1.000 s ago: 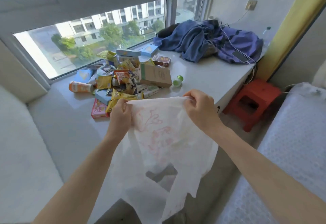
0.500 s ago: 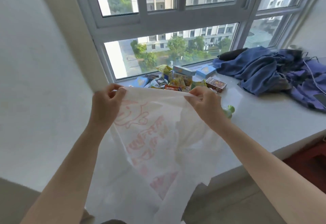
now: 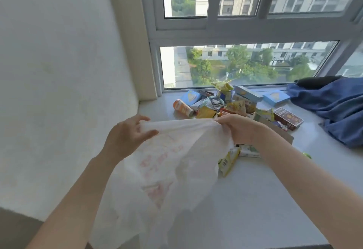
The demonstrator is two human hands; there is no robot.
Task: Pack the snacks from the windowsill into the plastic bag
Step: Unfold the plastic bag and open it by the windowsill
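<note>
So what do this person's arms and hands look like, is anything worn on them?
Nothing is worn that shows. The left hand and right hand are bare, with no gloves and no rings on the fingers in view. The left forearm and right forearm are bare too: no sleeve, watch or bracelet as far as the frame reaches.

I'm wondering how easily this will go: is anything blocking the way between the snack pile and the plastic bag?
Nothing visible separates them: the plastic bag hangs right in front of the snacks on the windowsill. But the left hand and right hand both hold its top edge, and its mouth does not look opened yet.
</note>
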